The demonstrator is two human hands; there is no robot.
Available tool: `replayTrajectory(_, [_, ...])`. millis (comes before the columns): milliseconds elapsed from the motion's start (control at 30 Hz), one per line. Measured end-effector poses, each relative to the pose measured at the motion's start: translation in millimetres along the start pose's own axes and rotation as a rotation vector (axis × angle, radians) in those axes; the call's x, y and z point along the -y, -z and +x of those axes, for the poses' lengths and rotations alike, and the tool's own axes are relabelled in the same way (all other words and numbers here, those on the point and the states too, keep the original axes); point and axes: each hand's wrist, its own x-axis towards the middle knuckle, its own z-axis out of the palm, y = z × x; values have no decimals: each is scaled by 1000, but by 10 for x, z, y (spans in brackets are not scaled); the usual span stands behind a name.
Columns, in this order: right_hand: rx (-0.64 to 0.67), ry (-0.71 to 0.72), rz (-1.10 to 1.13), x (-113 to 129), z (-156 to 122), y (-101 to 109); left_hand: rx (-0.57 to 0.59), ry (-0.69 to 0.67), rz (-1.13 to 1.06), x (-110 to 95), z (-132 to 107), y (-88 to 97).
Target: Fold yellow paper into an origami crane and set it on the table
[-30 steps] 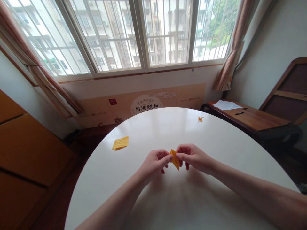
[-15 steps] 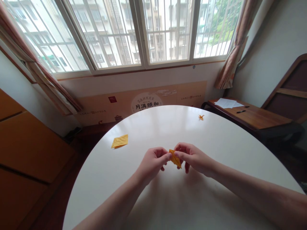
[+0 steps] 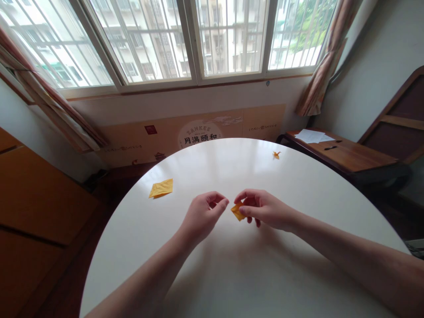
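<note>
Between the thumb and fingers of my right hand (image 3: 260,206) is a small folded piece of yellow paper (image 3: 237,212), held just above the white table (image 3: 212,274). My left hand (image 3: 206,214) is a short way to the left of the paper and apart from it. Its thumb and index fingertips are pinched together, and nothing shows between them. The paper's right edge is hidden by my right thumb and fingers.
A flat yellow paper (image 3: 161,188) lies on the table at the left. Near the far right edge sits a small orange-yellow paper crane (image 3: 276,154). Beyond the table, a wooden bench (image 3: 357,154) holds white sheets (image 3: 313,135) and dark pen-like items.
My left hand has let go of the folded yellow paper and moved left of it. The paper has been turned in my right hand. The view has tilted slightly downward.
</note>
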Motion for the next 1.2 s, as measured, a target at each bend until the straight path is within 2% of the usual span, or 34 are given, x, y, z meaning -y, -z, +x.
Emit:
replayTrajectory(67, [70,0,-180,16,-7,52,-91,-125,185,-17,-1,73])
replayTrajectory(100, [95,29,-267,25,-15,73,-87,-183,243,-28,-9,106])
replayTrajectory(133, [116,63,-337,34,-23,89,-42,-238,287,-39,-22,134])
replayTrajectory(200, [152,106,-419,48,-40,113,130,-343,372,-62,-58,171])
replayTrajectory(300, [180,84,-444,60,-58,145,356,-464,463,-102,-120,176])
replayTrajectory(433, [217,67,-517,81,-72,223,463,-545,499,-177,-194,120])
replayTrajectory(567, [287,111,-604,113,-76,322,537,-579,548,-221,-241,39])
replayTrajectory(767, [329,150,-591,100,-16,408,604,-580,569,-197,-224,-56])
replayTrajectory(1033, [216,303,-757,75,-10,517,613,-545,526,-177,-199,-88])
replayTrajectory(1200, [326,298,-788,114,-32,519,649,-533,536,-201,-181,-82])
